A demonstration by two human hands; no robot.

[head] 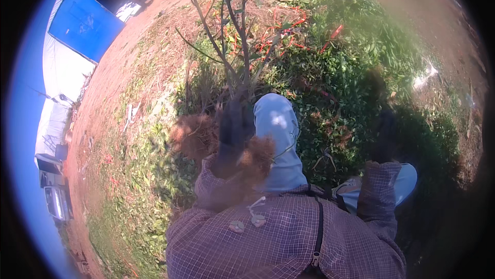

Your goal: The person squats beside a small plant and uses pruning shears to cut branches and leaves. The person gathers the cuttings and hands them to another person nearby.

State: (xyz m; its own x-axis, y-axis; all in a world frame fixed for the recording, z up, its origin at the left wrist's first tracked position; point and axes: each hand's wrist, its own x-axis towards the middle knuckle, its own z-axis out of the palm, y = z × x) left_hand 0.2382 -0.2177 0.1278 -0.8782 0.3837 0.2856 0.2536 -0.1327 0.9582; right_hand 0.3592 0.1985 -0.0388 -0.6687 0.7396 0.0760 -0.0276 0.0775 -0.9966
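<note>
My left hand point(232, 130), dark and blurred, seems gloved and is closed around the base of several woody plant stems point(241, 43) with few leaves. Brown fibrous root clumps hang on both sides of it, one at the left point(195, 134) and one by my knee point(258, 155). The stems point away from me. In deep shade at the right, my right hand point(383, 132) reaches forward from a checked sleeve; its fingers and anything in them cannot be made out. My knee point(276, 132) in pale trousers is between the hands.
Cut green leaves point(328, 85) cover the ground, with red strips point(297, 20) tangled among them. A thin forked item point(325, 160) lies right of my knee. A white scrap point(131, 115) is at the left. Beyond are a blue panel point(87, 23), white sheeting and a parked vehicle point(57, 202).
</note>
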